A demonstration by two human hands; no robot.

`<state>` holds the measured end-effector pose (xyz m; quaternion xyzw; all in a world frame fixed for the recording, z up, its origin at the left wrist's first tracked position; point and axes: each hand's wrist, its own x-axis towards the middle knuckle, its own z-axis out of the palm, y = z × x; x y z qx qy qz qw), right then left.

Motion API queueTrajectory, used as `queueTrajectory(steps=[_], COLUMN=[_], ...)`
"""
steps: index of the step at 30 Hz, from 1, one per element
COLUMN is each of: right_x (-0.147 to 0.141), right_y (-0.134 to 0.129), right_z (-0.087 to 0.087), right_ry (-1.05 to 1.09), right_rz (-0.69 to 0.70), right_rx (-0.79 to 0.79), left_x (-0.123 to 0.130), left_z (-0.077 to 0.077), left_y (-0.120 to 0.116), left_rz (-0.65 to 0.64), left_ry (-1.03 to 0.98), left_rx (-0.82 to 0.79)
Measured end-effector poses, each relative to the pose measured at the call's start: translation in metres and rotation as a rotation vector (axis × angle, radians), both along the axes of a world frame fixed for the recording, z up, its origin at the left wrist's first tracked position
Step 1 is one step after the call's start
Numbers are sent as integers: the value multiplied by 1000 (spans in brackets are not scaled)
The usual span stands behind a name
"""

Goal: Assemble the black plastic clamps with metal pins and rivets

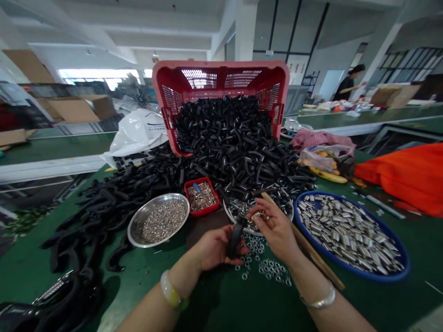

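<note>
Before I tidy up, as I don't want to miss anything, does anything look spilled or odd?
Metal rings lie loose on the green table, outside any bowl, and black parts spread from the red crate, which lies tipped; both look spilled, perhaps deliberately.

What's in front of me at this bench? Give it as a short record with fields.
Left hand: holds a curved black part
Right hand: over the round plate; grip unclear
Crate: red, tipped toward the person, black parts spilling out
Metal bowl: small metal pieces
Red tray: small metal pieces, something blue on top
Blue tray: silvery metal parts
Loose on table: small rings, wooden strip
Far right: orange cloth
</note>
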<state>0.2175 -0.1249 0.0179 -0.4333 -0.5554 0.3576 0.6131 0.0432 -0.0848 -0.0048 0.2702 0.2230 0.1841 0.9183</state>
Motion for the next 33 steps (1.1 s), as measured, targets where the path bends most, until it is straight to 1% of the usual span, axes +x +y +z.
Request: queueTrajectory(steps=[1,2,3,5,7,9,12,14,17,20,24,28,30,33], right_x=[-4,-8,-11,-15,-13,-10,-8,-10,-18,-25,-31,-33,-34,-35], right_y=[2,3,5,7,9,10,12,14,19,24,30,33,34,36], right_z=[0,-2,-5,-9,-7,0,14,21,26,24,21,22,25,29], right_ry=[1,9,28,78,75,-44,-320,-424,-431,-432,-546,-626,-635,-652], right_rz=[42,75,92,74,27,17,92,133,145,185,225,223,243,292], right_rx=[-29,-59,-84,-109,-74,-15,19,25,69,102,133,195,196,148], left_x=[3,6,11,19,24,23,16,10,5,3,-1,-5,-6,-7], left_z=[0,0,0,1,1,1,2,1,0,0,-2,-6,-6,-3], left_y=[-5,-8,-10,-14,-16,-17,-12,-7,-2,0,0,1,1,0], left_rz=[-30,-25,13,140,272,362,434,439,402,337,242,196,201,218], left_ry=[36,88,142,216,238,246,203,117,30,-30,-138,-169,-168,-107], left_rx=[23,38,51,56,38,1,-95,-174,-285,-396,-499,-512,-472,-377])
